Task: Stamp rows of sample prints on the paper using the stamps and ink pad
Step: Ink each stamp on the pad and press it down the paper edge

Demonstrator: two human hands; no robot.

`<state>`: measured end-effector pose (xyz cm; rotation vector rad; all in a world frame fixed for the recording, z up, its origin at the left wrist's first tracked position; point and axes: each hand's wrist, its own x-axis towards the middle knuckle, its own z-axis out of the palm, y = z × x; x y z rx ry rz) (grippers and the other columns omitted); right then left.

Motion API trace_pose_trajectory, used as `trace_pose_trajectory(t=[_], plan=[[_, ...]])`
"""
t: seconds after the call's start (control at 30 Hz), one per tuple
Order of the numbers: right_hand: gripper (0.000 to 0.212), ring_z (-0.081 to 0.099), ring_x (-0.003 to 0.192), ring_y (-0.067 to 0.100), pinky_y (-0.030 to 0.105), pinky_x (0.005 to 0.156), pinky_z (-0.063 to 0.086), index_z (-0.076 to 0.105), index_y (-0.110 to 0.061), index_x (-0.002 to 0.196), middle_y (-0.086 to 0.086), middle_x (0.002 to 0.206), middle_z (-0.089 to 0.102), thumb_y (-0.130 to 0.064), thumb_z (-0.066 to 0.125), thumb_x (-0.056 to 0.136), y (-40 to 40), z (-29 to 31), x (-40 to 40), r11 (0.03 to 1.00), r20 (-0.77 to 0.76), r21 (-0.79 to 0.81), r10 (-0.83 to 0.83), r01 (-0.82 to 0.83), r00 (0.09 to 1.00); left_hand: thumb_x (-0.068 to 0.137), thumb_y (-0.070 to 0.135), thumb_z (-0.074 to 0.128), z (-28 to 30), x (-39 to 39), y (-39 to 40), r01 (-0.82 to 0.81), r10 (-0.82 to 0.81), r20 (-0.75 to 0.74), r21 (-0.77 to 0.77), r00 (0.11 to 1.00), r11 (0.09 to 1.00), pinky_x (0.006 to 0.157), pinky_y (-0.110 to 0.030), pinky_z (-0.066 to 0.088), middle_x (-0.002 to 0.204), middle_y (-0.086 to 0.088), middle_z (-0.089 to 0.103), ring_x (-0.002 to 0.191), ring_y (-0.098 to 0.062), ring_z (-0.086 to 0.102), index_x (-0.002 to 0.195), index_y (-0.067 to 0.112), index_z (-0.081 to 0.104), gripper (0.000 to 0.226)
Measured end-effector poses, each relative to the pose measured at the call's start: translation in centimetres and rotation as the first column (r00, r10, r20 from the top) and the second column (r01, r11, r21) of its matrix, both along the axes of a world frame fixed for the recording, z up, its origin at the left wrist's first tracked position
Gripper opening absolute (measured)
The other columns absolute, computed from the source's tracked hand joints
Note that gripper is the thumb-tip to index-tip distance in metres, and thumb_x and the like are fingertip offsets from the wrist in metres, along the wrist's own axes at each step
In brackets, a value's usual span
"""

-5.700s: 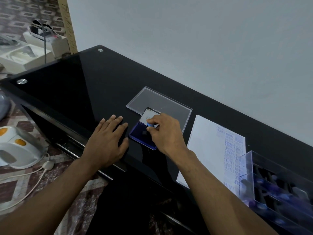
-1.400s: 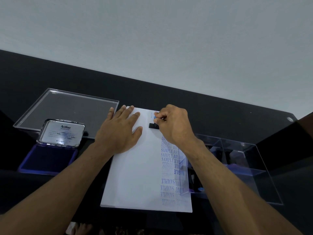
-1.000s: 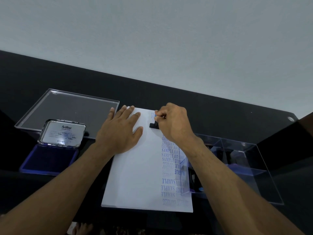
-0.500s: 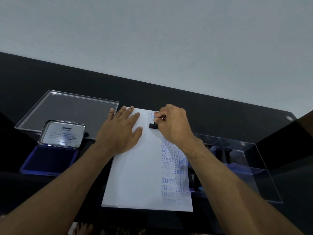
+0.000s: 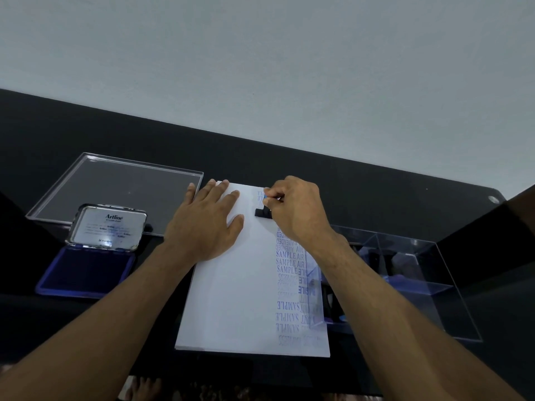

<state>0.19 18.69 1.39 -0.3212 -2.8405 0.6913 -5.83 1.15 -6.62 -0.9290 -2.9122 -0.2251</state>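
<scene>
We see small black stamp (image 5: pixel 263 212) pressed on white paper (image 5: pixel 243 285) near top edge, pinched under our right hand (image 5: pixel 295 211). Our left hand (image 5: pixel 207 224) lies flat, fingers spread, beside it on paper.

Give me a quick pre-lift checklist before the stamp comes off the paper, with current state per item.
1. Left hand lies flat on the paper, pinning it: ok.
2. Right hand pinches the stamp: ok.
3. Stamp base sits on the paper near its far edge: ok.
4. Print fully transferred: cannot tell, the base hides it.
5. Ink pad open, lid up, for re-inking: ok.
6. Blank space left of the printed column for the next row: ok.
</scene>
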Motion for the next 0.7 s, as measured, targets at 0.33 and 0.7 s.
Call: trace_pose_trajectory(t=[0.33, 0.7], plan=[[0.010, 0.071, 0.068, 0.009, 0.036, 0.067, 0.062, 0.076, -0.020, 0.092, -0.006, 0.078, 0.073, -0.014, 0.074, 0.084, 3.0, 0.7, 2.3, 0.789, -0.242, -0.574, -0.417, 0.217, 0.876, 0.091, 0.063, 0.010, -0.1, 0.1, -0.1, 0.004, -0.004, 0.005, 0.032, 1.000, 0.999, 0.124, -0.054, 0.011, 0.165, -0.004, 0.025, 0.154, -0.025, 0.017, 0.155, 0.024, 0.033, 0.078], [0.007, 0.070, 0.063, 0.009, 0.030, 0.061, 0.061, 0.073, -0.016, 0.090, -0.003, 0.075, 0.072, -0.011, 0.071, 0.085, 3.1, -0.1, 3.0, 0.777, -0.224, -0.584, -0.431, 0.234, 0.874, 0.092, 0.063, 0.011, -0.1, 0.1, -0.1, 0.005, -0.006, 0.012, 0.026, 1.000, 1.000, 0.124, -0.053, 0.010, 0.166, -0.003, 0.022, 0.154, -0.025, 0.014, 0.156, 0.025, 0.030, 0.077]])
